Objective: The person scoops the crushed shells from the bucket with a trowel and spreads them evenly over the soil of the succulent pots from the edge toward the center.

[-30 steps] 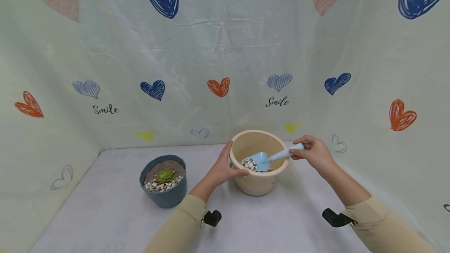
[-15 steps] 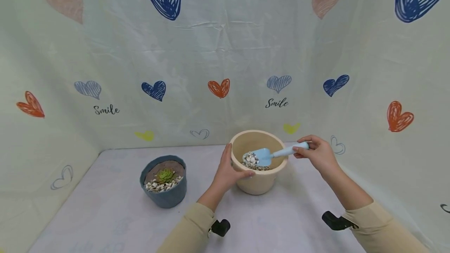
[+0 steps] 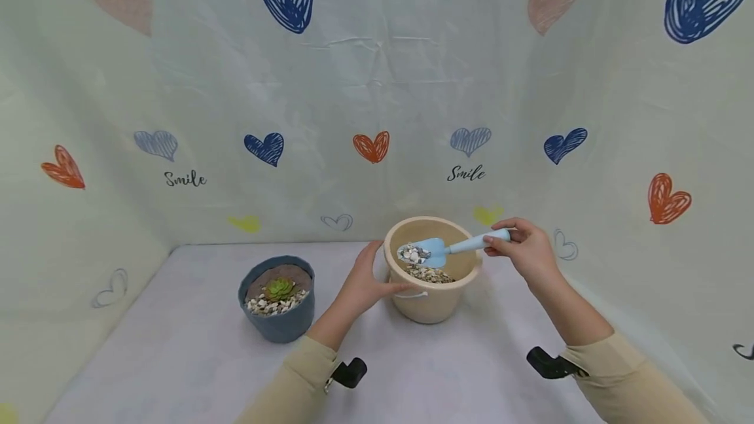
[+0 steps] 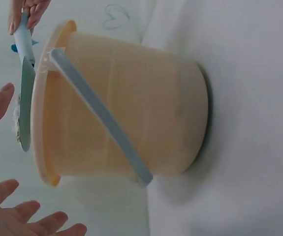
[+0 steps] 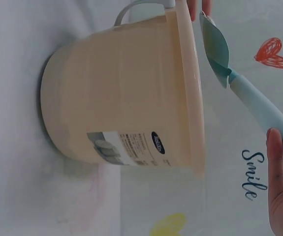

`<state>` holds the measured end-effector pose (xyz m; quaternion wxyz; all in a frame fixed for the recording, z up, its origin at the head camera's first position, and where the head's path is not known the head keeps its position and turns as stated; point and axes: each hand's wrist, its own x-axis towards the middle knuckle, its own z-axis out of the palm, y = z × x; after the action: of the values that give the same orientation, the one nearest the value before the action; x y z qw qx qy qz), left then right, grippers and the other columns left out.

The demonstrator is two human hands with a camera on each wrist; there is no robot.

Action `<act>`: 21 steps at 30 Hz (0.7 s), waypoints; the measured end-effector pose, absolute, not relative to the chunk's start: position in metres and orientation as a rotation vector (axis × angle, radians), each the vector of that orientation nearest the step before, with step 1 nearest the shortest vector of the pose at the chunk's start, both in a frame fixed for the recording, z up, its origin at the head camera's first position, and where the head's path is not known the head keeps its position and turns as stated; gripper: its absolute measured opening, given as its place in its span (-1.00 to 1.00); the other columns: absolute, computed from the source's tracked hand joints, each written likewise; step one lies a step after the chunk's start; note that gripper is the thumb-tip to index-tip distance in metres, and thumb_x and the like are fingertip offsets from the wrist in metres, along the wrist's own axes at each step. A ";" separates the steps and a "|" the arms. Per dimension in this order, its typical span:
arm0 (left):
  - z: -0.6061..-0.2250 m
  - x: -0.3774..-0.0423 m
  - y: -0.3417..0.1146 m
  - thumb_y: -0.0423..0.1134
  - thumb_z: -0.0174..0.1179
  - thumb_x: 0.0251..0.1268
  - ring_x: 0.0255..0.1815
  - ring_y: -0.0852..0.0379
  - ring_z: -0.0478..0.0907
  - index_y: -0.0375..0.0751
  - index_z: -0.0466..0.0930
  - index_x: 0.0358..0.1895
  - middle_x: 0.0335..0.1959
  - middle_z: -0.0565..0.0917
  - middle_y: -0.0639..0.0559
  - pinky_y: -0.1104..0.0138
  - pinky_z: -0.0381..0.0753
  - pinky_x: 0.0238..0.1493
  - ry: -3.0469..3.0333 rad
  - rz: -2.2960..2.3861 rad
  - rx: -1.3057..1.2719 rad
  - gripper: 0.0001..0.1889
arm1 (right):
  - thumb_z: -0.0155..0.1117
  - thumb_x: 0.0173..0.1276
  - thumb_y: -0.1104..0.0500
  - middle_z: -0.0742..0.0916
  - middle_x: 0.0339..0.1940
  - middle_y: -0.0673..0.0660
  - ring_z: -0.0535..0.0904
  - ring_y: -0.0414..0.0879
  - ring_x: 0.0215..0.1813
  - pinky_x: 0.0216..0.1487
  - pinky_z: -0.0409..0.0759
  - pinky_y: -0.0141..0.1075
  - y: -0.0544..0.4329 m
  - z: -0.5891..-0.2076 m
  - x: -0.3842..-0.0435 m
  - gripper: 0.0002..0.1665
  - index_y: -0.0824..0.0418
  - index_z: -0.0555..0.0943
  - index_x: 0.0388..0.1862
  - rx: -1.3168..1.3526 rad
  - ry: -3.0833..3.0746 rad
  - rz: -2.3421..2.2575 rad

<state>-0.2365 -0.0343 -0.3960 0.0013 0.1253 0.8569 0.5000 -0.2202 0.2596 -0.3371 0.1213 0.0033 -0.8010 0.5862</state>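
Observation:
My right hand (image 3: 526, 248) grips the pale blue handle of a small garden trowel (image 3: 436, 255). White and grey pebbles (image 3: 413, 254) lie heaped on its blade, which is level above the rim of a beige bucket (image 3: 428, 309). More pebbles (image 3: 429, 273) cover the bucket's bottom. My left hand (image 3: 359, 286) is at the bucket's left side, thumb and fingers spread. In the left wrist view its fingers (image 4: 25, 210) stand apart from the bucket wall, and the bucket's grey handle (image 4: 102, 118) hangs down. The right wrist view shows the blade just over the rim.
A blue-grey pot (image 3: 283, 329) with a green succulent (image 3: 279, 289), brown soil and pebbles stands on the white-covered table (image 3: 194, 339), left of the bucket. Behind the table hangs a pale curtain (image 3: 330, 97) printed with hearts.
The loaded trowel has risen out of the bucket to above its rim, its blade levelling and shifting left. My left hand has come away from the rim, its fingers spreading.

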 end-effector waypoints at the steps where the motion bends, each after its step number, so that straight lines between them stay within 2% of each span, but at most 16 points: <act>1: -0.393 -0.236 -0.040 -0.03 0.57 -0.11 0.49 -0.18 0.08 -0.18 0.17 0.49 0.49 0.18 -0.17 -0.11 0.16 0.38 2.698 1.566 0.392 0.05 | 0.38 0.30 0.27 0.73 -0.25 0.17 0.73 -0.12 -0.34 -0.19 0.68 -0.33 0.256 -0.337 -0.221 -0.55 0.48 0.47 0.06 0.019 -2.327 1.727; 8: -0.376 -0.228 -0.075 -0.11 0.50 0.03 0.36 -0.21 0.31 -0.10 0.32 0.42 0.41 0.33 -0.14 -0.11 0.44 0.18 2.744 1.497 0.359 -0.17 | 0.35 0.29 0.37 0.72 -0.31 0.14 0.72 -0.15 -0.38 -0.20 0.70 -0.25 0.229 -0.336 -0.231 -0.59 0.52 0.46 0.04 0.094 -2.250 1.855; 15: -0.360 -0.220 -0.113 -0.18 0.47 0.08 0.29 -0.21 0.40 -0.09 0.38 0.39 0.31 0.45 -0.14 -0.07 0.54 0.08 2.821 1.453 0.308 -0.25 | 0.38 0.24 0.39 0.72 -0.34 0.14 0.73 -0.10 -0.40 -0.22 0.70 -0.24 0.198 -0.337 -0.241 -0.61 0.49 0.49 0.00 0.173 -2.201 1.964; 21: -0.349 -0.216 -0.146 -0.18 0.42 0.15 0.27 -0.20 0.41 -0.09 0.32 0.42 0.31 0.45 -0.15 -0.02 0.59 0.00 2.829 1.389 0.279 -0.26 | 0.36 0.22 0.45 0.72 -0.33 0.19 0.72 -0.10 -0.42 -0.23 0.70 -0.23 0.174 -0.338 -0.246 -0.59 0.56 0.47 0.01 0.216 -2.167 2.043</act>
<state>-0.2165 -0.1457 -0.3494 -0.0114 0.0882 0.8941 0.4390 -0.2457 0.1742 -0.3375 0.0777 0.0722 -0.7234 0.6822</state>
